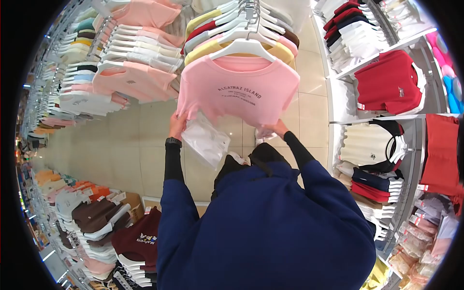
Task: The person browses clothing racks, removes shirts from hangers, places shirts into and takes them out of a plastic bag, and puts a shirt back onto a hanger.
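Pinching lower edges of pink shirt [238, 89], left hand [177, 127] and right hand [279, 129] closed on cloth; best tension even, gentle.

- Hanging as a pink top [237, 94] from a white hanger [244, 47], facing outward in front of a row of clothes [200, 37]
- Showing a wide round neckline and sleeves drooping at either side
- Bearing dark lettering across the chest, with "ALCATRAZ ISLAND" arching over smaller lines
- Rippling along the lower edge, bunching near both lower corners

A navy top [285, 232], black undersleeves [174, 162] and dark wristwatch [173, 141] are worn.
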### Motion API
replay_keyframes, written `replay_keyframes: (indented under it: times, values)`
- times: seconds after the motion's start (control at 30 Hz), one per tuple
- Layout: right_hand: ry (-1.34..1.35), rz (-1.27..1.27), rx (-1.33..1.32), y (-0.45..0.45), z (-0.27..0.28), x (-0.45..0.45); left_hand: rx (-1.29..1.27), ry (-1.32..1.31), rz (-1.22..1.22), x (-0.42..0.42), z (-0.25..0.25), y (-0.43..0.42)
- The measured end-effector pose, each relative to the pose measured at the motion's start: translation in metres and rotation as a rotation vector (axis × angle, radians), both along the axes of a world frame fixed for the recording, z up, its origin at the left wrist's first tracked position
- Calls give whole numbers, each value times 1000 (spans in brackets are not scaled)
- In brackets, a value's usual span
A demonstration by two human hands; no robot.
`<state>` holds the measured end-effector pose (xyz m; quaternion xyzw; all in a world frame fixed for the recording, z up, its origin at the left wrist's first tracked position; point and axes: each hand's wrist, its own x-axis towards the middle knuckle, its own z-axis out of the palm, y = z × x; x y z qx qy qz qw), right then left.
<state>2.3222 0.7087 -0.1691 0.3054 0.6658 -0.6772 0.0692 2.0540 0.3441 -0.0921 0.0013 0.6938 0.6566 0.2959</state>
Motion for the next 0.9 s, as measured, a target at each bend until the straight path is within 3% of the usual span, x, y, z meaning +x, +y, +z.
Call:
replay_keyframes:
  times: [0.1,0.13,0.23,0.27,0.4,0.5,0.6,0.7,0.73,0.87,0.9]
  values:
    - [-150,15,-49,-26,-16,-7,-144,167,100,4,-19,6]
    - [-110,56,-19,-34,-14,-9,-209,248,154,11,-22,10]
    - [37,10,11,-49,-12,-21,-35,324,93,50,-28,17]
    - [67,-28,52,-51,-10,-24,-86,311,14,65,-28,15]
    - [156,-281,-137,-55,36,-34,-180,495,-197,129,18,44]
    - [160,-290,-362,-64,120,-35,-189,637,-332,167,58,80]
    - [197,-225,-389,-67,147,-35,-263,636,-381,190,88,108]
    - [231,-220,-372,-71,168,-36,-332,459,-485,185,85,116]
    - [244,-240,-373,-71,169,-36,-315,525,-470,184,75,115]
    - [406,-180,-621,-65,157,-37,194,111,-395,174,63,109]
    - [425,-119,-587,-67,158,-36,207,30,-341,170,71,110]
